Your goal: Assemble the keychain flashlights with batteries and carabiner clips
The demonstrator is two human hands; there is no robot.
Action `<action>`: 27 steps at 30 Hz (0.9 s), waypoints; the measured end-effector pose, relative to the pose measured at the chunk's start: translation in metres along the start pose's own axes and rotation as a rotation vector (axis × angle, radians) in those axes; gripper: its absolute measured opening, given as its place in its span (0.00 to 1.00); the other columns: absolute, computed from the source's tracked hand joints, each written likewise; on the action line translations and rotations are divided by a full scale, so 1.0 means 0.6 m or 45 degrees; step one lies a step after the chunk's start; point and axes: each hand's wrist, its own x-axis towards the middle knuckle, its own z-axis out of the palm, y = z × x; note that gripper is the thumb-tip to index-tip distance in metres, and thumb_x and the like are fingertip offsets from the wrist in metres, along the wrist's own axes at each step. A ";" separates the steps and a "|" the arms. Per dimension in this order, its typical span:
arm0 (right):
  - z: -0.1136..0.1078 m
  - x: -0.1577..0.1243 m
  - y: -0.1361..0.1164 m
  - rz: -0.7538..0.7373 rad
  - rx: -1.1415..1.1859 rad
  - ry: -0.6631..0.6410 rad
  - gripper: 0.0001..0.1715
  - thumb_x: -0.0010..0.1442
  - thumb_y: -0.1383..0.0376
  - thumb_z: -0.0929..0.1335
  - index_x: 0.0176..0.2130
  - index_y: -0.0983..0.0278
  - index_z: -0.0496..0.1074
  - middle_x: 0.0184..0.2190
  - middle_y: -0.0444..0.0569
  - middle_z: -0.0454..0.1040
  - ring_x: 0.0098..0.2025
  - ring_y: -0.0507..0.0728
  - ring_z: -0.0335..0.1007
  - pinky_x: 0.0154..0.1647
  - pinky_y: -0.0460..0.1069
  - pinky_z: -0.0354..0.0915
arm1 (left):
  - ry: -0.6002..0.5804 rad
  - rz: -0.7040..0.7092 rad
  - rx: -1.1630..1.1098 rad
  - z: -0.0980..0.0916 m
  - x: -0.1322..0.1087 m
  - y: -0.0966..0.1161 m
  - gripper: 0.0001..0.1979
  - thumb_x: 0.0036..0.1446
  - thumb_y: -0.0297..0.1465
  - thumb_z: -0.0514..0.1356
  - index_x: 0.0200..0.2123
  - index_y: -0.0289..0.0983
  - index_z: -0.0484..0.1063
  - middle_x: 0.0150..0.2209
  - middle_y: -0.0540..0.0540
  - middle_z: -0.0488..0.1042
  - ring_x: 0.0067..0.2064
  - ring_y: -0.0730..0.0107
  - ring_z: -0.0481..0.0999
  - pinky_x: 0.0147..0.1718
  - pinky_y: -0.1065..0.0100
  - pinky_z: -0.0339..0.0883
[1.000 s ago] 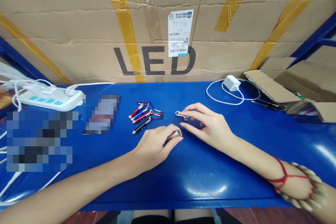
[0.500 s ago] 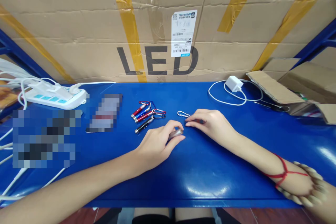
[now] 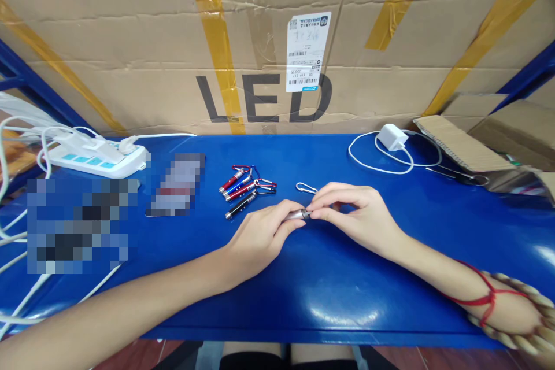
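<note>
My left hand (image 3: 266, 231) is closed around a silver keychain flashlight (image 3: 295, 215), whose end sticks out past thumb and fingers. At that end my right hand (image 3: 355, 211) pinches with thumb and fingertips, touching the flashlight. Whatever small piece lies in this pinch is mostly hidden by the fingers. Just beyond the right fingertips lies a silver carabiner clip (image 3: 306, 187) on the table. Left of it, beyond my left hand, several keychain flashlights lie side by side: a black one (image 3: 241, 206), a blue one (image 3: 239, 185) and red ones (image 3: 243, 190), with clips attached.
On the blue table (image 3: 329, 283), a phone (image 3: 177, 185) and another blurred item (image 3: 82, 225) lie left, near a white power strip (image 3: 104, 159) with cables. A white charger (image 3: 392, 137) and scissors (image 3: 459, 176) lie right, by an open carton (image 3: 459, 144). A large cardboard box (image 3: 151, 40) stands behind.
My right hand has come from beside the silver clip to the end of the silver flashlight. The flashlight has turned more level in my left hand. The view has shifted slightly.
</note>
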 end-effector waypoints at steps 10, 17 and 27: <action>-0.008 0.007 0.008 0.672 0.357 -0.323 0.08 0.36 0.67 0.77 0.19 0.64 0.76 0.19 0.42 0.75 0.23 0.49 0.68 0.25 0.43 0.62 | 0.084 0.441 0.193 0.004 -0.008 -0.006 0.11 0.66 0.32 0.45 0.38 0.36 0.65 0.35 0.45 0.79 0.36 0.65 0.79 0.32 0.69 0.71; -0.003 0.003 0.009 0.776 0.364 -0.370 0.11 0.34 0.64 0.77 0.19 0.65 0.75 0.17 0.42 0.74 0.22 0.49 0.67 0.25 0.43 0.62 | 0.158 0.616 0.263 0.010 -0.006 -0.013 0.13 0.66 0.32 0.45 0.37 0.34 0.67 0.29 0.46 0.78 0.29 0.67 0.77 0.27 0.69 0.70; -0.003 -0.003 0.011 0.701 0.344 -0.448 0.11 0.42 0.60 0.75 0.22 0.66 0.75 0.18 0.42 0.72 0.20 0.46 0.61 0.21 0.42 0.58 | 0.067 0.508 0.208 0.002 -0.006 -0.007 0.12 0.64 0.29 0.48 0.41 0.35 0.70 0.33 0.47 0.78 0.32 0.68 0.77 0.32 0.70 0.68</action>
